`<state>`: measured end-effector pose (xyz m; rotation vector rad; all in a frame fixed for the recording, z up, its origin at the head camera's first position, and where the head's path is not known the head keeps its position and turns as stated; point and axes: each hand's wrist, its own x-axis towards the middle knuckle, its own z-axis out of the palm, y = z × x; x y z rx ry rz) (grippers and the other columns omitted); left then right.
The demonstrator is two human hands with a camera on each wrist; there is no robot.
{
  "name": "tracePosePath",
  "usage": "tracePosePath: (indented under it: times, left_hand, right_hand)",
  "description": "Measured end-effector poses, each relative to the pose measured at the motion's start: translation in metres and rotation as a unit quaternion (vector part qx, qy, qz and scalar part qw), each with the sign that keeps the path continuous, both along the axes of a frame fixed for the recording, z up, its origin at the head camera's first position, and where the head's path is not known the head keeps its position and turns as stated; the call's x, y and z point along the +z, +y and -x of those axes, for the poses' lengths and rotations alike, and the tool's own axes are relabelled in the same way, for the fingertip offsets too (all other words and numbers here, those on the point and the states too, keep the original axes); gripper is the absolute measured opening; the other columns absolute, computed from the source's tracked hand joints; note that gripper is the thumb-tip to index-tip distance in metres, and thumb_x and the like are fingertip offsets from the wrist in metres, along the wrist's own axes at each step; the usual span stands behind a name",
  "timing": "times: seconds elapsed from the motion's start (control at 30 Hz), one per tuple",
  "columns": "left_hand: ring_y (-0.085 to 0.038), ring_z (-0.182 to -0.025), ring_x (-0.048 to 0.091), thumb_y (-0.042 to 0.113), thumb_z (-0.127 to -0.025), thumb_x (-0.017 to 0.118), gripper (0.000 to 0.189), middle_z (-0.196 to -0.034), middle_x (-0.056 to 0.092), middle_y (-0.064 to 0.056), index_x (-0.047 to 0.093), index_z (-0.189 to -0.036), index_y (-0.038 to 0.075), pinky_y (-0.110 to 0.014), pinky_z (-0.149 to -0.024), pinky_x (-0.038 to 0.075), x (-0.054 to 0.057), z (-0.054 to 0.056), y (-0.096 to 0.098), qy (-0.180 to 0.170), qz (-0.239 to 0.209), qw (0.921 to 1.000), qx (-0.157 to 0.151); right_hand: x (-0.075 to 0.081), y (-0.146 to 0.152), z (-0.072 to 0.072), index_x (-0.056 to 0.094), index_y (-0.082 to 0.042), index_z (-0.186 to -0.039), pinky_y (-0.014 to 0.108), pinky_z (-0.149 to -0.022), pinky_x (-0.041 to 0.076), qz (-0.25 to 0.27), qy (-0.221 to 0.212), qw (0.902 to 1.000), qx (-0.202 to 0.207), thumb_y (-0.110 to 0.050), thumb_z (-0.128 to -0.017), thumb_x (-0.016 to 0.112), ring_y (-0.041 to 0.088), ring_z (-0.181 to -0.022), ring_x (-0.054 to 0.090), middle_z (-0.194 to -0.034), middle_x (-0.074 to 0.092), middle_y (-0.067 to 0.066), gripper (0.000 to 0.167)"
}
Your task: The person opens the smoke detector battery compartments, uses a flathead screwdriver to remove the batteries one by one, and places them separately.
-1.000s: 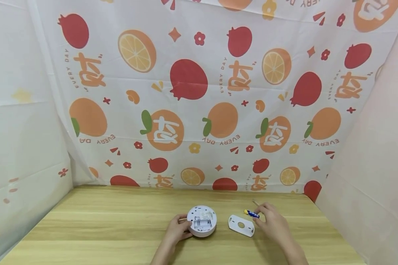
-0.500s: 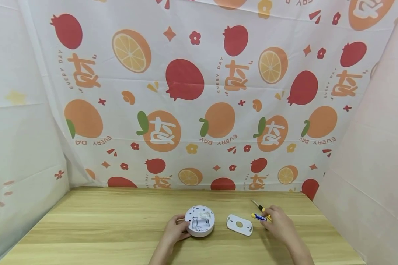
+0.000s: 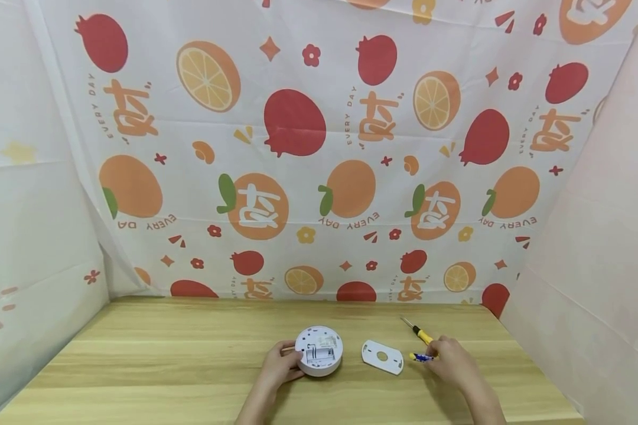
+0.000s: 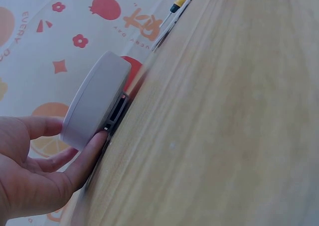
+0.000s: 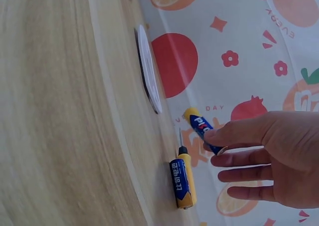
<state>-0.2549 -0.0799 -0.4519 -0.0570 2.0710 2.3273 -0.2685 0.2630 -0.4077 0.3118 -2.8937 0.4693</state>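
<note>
My left hand (image 3: 280, 367) grips the rim of a round white device (image 3: 319, 365), its thumb on the face and fingers behind. In the head view the device leans back, showing a recessed battery compartment (image 3: 321, 356). In the left wrist view my left hand (image 4: 37, 171) holds it by its lower edge. My right hand (image 5: 279, 156) pinches a blue-and-yellow battery (image 5: 200, 126) between thumb and forefinger, its other fingers extended. Below that, another battery (image 5: 179, 183) lies on the table beside a yellow-handled screwdriver (image 5: 188, 166).
A white oblong plate (image 3: 383, 357) with a round central hole lies on the wooden table (image 3: 181, 366) between the hands. The screwdriver points away toward the fruit-patterned cloth (image 3: 351, 248) behind the table. Pale cloth sides (image 3: 579, 265) flank the table.
My right hand has moved rightward with the battery, away from the white plate and closer to the screwdriver, more of which shows. My left hand keeps its grip on the device.
</note>
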Motion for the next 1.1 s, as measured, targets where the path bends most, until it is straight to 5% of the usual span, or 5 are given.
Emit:
tracePosePath:
  times: [0.47, 1.1]
  left_hand:
    - [-0.024, -0.083, 0.060, -0.001, -0.087, 0.050, 0.046, -0.113, 0.048, -0.035, 0.032, -0.124, -0.021, -0.037, -0.071, 0.055, 0.001, 0.001, -0.001, -0.004, 0.003, 1.0000, 0.001]
    - [-0.022, -0.080, 0.060, -0.001, -0.085, 0.051, 0.046, -0.110, 0.050, -0.033, 0.032, -0.123, -0.021, -0.035, -0.070, 0.055, -0.001, 0.001, 0.000, -0.003, 0.003, 1.0000, 0.002]
  right_hand:
    - [-0.007, 0.008, -0.003, 0.051, -0.012, -0.061, 0.029, -0.049, 0.034, -0.021, -0.037, 0.9989, -0.022, -0.011, -0.070, 0.074, 0.015, -0.058, 0.040, -0.062, 0.043, -0.001, 0.025]
    - [-0.017, 0.011, -0.001, 0.052, -0.012, -0.063, 0.031, -0.049, 0.037, -0.063, -0.084, 0.9938, -0.037, -0.009, -0.065, 0.076, 0.018, -0.059, 0.042, -0.063, 0.046, 0.000, 0.024]
